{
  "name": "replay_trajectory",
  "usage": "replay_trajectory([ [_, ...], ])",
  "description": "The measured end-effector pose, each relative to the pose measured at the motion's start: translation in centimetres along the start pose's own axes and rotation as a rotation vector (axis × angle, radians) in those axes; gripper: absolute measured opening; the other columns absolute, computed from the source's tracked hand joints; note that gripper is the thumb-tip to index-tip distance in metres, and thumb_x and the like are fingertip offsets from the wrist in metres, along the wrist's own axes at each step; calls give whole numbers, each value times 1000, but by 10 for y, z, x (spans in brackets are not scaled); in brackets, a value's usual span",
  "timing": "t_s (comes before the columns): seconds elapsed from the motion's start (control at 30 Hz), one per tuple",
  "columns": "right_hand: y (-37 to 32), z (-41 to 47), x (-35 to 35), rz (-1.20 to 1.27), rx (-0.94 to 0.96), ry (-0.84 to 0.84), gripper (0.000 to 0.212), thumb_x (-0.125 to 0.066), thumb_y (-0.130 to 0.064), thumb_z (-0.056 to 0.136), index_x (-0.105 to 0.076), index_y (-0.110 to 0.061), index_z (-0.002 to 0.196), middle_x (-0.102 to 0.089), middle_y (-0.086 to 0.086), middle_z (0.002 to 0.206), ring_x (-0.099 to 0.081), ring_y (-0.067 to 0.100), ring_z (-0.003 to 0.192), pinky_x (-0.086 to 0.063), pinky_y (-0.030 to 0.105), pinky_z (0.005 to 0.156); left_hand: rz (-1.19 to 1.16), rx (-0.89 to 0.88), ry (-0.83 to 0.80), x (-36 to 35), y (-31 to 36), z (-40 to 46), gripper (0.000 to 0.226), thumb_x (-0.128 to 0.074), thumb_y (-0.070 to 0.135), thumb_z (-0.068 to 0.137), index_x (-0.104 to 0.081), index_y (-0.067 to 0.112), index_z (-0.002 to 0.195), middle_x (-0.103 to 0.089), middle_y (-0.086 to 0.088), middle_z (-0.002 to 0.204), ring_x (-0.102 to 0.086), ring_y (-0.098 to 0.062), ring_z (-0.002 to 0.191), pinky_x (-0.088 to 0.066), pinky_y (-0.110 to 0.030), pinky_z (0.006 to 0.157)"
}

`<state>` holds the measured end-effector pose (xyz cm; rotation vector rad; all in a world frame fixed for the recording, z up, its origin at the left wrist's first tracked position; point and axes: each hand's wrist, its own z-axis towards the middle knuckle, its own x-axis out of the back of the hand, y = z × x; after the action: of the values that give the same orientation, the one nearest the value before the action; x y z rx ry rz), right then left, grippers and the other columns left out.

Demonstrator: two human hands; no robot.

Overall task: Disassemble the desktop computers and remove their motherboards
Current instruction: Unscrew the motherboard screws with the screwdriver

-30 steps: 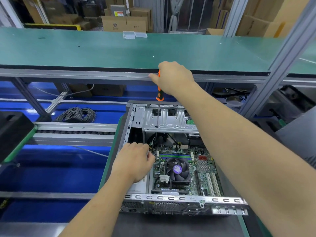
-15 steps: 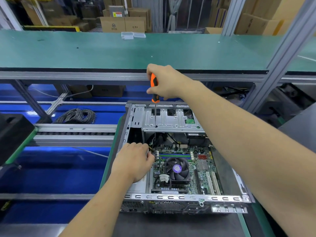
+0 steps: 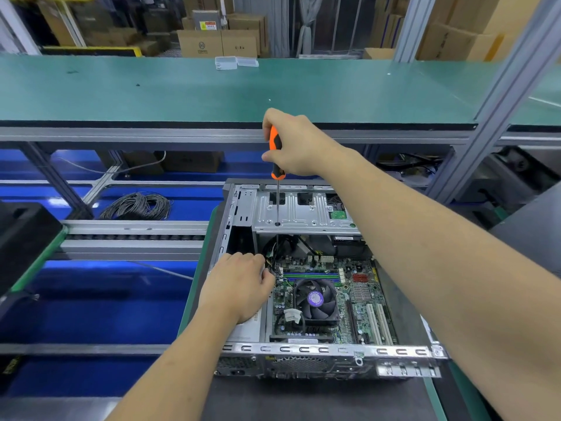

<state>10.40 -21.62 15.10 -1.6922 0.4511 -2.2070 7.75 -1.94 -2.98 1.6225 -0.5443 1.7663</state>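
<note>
An open desktop case lies flat in front of me. Inside it sits the green motherboard with a black CPU fan. A silver drive cage spans the far end of the case. My right hand grips an orange-and-black screwdriver held upright, its tip at a hole in the drive cage. My left hand rests inside the case at the motherboard's left edge, fingers curled by the cables there; what they touch is hidden.
A green-topped shelf runs across above the case, with a small clear plastic box on it. A coil of grey cable lies on the blue surface at left. A black block sits far left. Cardboard boxes stand behind.
My right hand has shifted the screwdriver a little to the left, and its shaft now stands straight over the left hole of the drive cage. My left hand has stayed put.
</note>
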Motion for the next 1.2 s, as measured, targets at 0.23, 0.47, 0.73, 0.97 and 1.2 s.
replay_trajectory([
  [0.23,5,-1,-2,18,-22,2,25,-68,-21,92,-47,-16,103,-57,3,84,-58,21,68,-46,32,60,4,3,1,0,0,0,31,-29,39,93,-32,25,66,-43,4,63,-37,-13,62,-28,-32,73],
  [0.47,7,2,0,21,-29,3,26,-69,-22,91,-46,-17,101,-57,3,82,-57,18,64,-48,32,59,5,2,-6,1,0,0,31,-21,42,89,-31,25,65,-42,4,62,-36,-12,60,-29,-33,72],
  [0.73,8,2,-1,21,-30,16,26,-70,-23,91,-45,-19,100,-56,1,82,-55,16,65,-43,30,56,3,-4,5,-1,-1,0,30,-25,40,91,-31,25,65,-41,5,62,-35,-12,61,-29,-33,72],
  [0.97,8,2,-2,18,-25,13,26,-69,-23,91,-45,-19,101,-55,1,83,-53,18,68,-44,31,57,7,-5,3,-1,0,0,30,-23,41,90,-31,25,65,-41,6,63,-35,-13,62,-28,-33,73],
  [1.2,8,1,0,20,-34,14,26,-69,-23,91,-47,-18,103,-55,0,83,-58,14,66,-46,31,57,-1,0,-12,1,0,0,30,-22,42,89,-31,25,65,-42,5,63,-35,-12,62,-28,-33,72],
])
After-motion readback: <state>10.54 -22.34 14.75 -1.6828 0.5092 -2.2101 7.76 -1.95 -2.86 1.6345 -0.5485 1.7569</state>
